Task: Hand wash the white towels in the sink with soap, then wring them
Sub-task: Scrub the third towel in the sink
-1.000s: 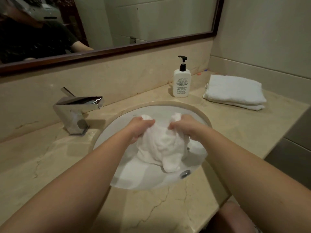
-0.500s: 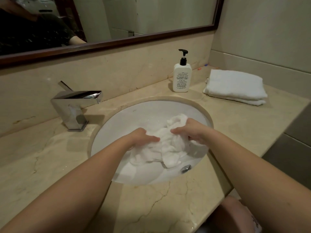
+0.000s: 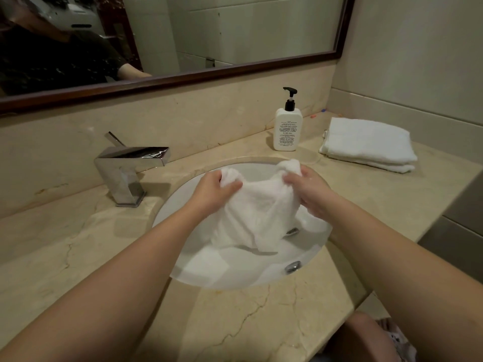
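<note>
Two hands hold one wet white towel [image 3: 257, 212] above the sink [image 3: 198, 267], which is the landmark for all places. The worktop [image 3: 78, 244] around the sink is beige marble with thin cracks, and its front edge lies close to the person. The sink is a round white basin set under the worktop, and its near part is free. The towel hangs from both hands into the basin; its lower folds touch the sink bottom. The left hand [image 3: 213, 190] grips one bunched upper corner and the right hand [image 3: 309, 190] grips the other, fingers curled around the cloth. Behind and right of the sink lie folded towels [image 3: 368, 143], soft and square. Left of the sink stands an angular chrome faucet [image 3: 130, 173]. Behind the sink stands a white soap bottle [image 3: 287, 131] with a black pump.
</note>
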Demonstrator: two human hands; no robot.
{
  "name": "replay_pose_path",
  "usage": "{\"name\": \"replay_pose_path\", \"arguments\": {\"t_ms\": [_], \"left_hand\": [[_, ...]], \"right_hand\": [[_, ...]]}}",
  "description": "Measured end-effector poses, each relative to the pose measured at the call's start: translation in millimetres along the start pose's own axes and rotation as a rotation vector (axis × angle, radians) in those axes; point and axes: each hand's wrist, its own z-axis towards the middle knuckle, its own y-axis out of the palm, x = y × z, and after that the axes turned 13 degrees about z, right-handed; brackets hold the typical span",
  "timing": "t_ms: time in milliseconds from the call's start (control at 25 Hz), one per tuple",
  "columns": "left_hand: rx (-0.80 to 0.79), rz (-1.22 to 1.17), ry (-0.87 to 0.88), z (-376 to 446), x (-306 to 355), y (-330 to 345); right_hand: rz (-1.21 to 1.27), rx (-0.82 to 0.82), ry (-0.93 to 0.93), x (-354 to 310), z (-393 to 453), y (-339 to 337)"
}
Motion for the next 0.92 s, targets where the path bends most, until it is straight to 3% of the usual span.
{"name": "replay_pose_path", "arguments": {"t_ms": [80, 160, 240, 320, 400, 520, 600, 680, 800, 920], "left_hand": [[0.213, 0.097, 0.037, -4, 11, -1], [0.345, 0.199, 0.033, -5, 22, -6], [0.373, 0.185, 0.007, 1, 28, -13], [0.295, 0.163, -0.035, 9, 28, -20], [0.213, 0.163, -0.067, 16, 20, -24], [0.072, -0.127, -0.126, 24, 4, -27], [-0.088, -0.225, -0.134, 21, -3, -37], [-0.152, -0.1, -0.068, 22, -11, -45], [0.033, 0.171, 0.027, 20, -8, -39], [0.169, -0.011, 0.127, 15, -1, -25]], "right_hand": [[-0.018, 0.042, -0.057, 2, 4, 3], [-0.311, 0.114, -0.113, -7, 8, 9], [-0.697, 0.154, -0.159, -22, 8, 12], [-0.894, 0.161, -0.151, -32, 4, 13], [-0.737, 0.119, -0.084, -33, 2, 9], [-0.247, 0.006, 0.054, -35, -4, 2], [-0.24, -0.011, 0.031, -41, -5, -8], [-0.286, 0.026, -0.039, -44, -6, -18], [-0.186, 0.063, -0.161, -36, -7, -17], [0.118, 0.104, -0.235, -25, -2, -3]]}}
